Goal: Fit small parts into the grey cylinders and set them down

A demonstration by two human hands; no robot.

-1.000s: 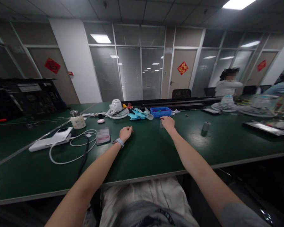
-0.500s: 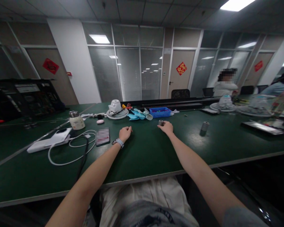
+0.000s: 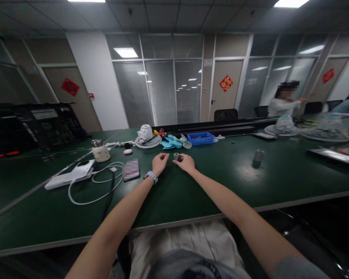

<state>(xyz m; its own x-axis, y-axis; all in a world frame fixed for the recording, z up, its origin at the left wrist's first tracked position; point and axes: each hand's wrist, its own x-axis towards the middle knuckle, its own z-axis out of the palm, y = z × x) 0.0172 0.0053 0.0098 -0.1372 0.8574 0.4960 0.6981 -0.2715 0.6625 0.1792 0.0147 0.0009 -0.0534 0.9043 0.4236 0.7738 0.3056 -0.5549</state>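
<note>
A small grey metal cylinder (image 3: 176, 156) with a hole in its top is gripped between the thumb and fingers of my right hand (image 3: 187, 163), just above or on the green table. Close to its left side, my left hand (image 3: 159, 162) has thumb and fingertips brought together in a pinch. Whatever may be between those fingertips is too small to make out. The two hands are a short gap apart. A second grey cylinder (image 3: 258, 155) of similar look stands upright on the table, well to the right.
Beyond my hands lie light blue fan blades (image 3: 172, 142), a blue tray (image 3: 200, 138) of small parts and a white fan body (image 3: 147, 135). At left are a phone (image 3: 131, 170), white cable, power bank (image 3: 71, 176) and bottle (image 3: 101, 152). A person (image 3: 283, 101) is at far right.
My right hand has carried the grey cylinder leftward, close to my left hand. My left hand has lifted its fingertips toward it in a pinch. The view has shifted slightly.
</note>
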